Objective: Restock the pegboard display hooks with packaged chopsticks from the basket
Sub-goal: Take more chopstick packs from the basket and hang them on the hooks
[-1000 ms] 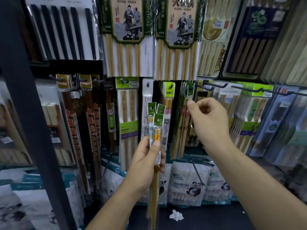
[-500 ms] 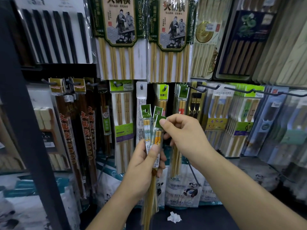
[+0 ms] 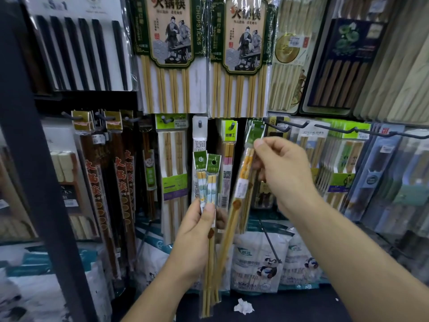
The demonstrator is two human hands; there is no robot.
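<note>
Head view: left hand (image 3: 197,231), fingers (image 3: 209,213) curled tight round two green-topped chopstick packets (image 3: 207,180), held upright in front of the pegboard rows. Right hand (image 3: 286,173) pinches a third packet (image 3: 242,189) by its green header, thumb and forefinger clamped together on it. That packet is tilted, its top just beside the hanging green packets (image 3: 254,132).

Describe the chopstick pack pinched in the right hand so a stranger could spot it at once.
Find the two big green-and-cream chopstick packs hanging top centre, then drop to the hook row below. There the right hand pinches the green header of one slim clear pack. Unlike the two upright packs in the left hand, it is tilted, lower end slanting toward them.
</note>
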